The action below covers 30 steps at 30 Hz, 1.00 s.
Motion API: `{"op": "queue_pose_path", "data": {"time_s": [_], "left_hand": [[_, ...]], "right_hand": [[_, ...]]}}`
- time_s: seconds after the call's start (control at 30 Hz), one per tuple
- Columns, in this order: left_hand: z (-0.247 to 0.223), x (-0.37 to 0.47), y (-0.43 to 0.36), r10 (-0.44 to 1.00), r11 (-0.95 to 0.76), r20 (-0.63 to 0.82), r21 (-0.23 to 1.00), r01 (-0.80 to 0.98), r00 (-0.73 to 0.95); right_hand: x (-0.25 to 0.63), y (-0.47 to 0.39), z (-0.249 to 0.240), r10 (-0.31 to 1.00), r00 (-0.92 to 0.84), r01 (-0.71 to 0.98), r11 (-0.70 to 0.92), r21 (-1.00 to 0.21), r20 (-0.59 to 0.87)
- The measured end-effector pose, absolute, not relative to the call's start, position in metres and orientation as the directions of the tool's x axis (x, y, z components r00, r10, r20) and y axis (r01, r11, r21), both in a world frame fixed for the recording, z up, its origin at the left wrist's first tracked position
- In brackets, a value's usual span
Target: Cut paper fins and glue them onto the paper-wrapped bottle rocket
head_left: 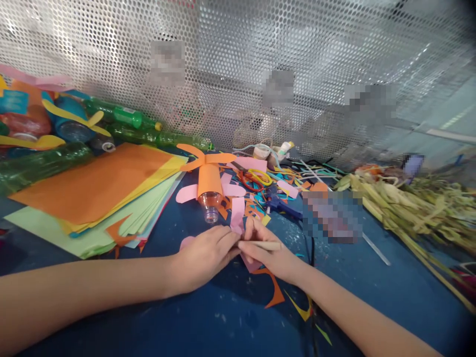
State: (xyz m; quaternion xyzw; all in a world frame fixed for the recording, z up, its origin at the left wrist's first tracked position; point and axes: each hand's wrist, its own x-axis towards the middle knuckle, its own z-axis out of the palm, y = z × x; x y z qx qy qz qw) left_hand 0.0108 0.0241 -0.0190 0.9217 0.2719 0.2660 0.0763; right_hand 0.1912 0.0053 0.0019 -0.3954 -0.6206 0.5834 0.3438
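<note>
My right hand [266, 250] is closed round a thin pale stick [269, 245], its fingers near my left fingertips. My left hand [208, 258] lies over pink paper [238, 213], which shows above and between the hands; its fingers are bent together and partly hide what lies beneath. Just beyond stands or lies a clear plastic bottle [210, 201], neck towards me, wrapped in orange paper [209, 179] with orange strips at its far end and pink rounded pieces at its sides. Another pink piece [186, 242] peeks out beside my left hand.
Coloured paper sheets [100, 183] are stacked at left, before green bottles [126, 116]. Scissors [260, 178], paper scraps [274, 292] and a blue glue gun [284, 207] lie about the blue table [223, 322]. Dry husks [401, 208] are at right. A perforated metal screen [230, 49] rises behind.
</note>
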Motion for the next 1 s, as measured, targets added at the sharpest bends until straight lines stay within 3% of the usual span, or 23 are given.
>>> {"op": "queue_pose_path", "data": {"time_s": [0.23,0.43,0.57,0.63,0.73,0.9,1.0], "left_hand": [[-0.023,0.014,0.02,0.55,-0.835,0.384,0.269,0.48,0.742],[-0.015,0.01,0.022,0.596,-0.785,0.351,0.446,0.431,0.722],[-0.01,0.005,0.021,0.733,-0.647,0.269,0.559,0.519,0.625],[-0.01,0.002,0.019,0.725,-0.666,0.288,0.524,0.531,0.626],[-0.011,-0.003,0.015,0.622,-0.775,0.329,0.391,0.497,0.711],[-0.007,-0.006,0.009,0.586,-0.806,0.195,0.235,0.543,0.786],[-0.002,-0.004,0.009,0.582,-0.806,0.114,0.215,0.552,0.805]], "right_hand": [[0.188,0.004,-0.004,0.903,-0.429,0.056,0.015,-0.998,-0.011],[0.189,0.002,-0.004,0.906,-0.423,0.039,-0.007,-0.999,-0.023],[0.199,0.009,-0.01,0.976,-0.213,-0.123,0.027,-0.992,0.053],[0.206,0.016,-0.012,0.995,-0.054,-0.221,0.072,-0.973,0.086],[0.214,0.025,-0.013,0.993,0.065,-0.125,0.111,-0.986,0.104],[0.219,0.029,-0.019,0.988,-0.108,0.011,0.111,-0.994,0.11],[0.221,0.031,-0.023,0.992,-0.054,-0.012,0.114,-0.993,0.115]]}}
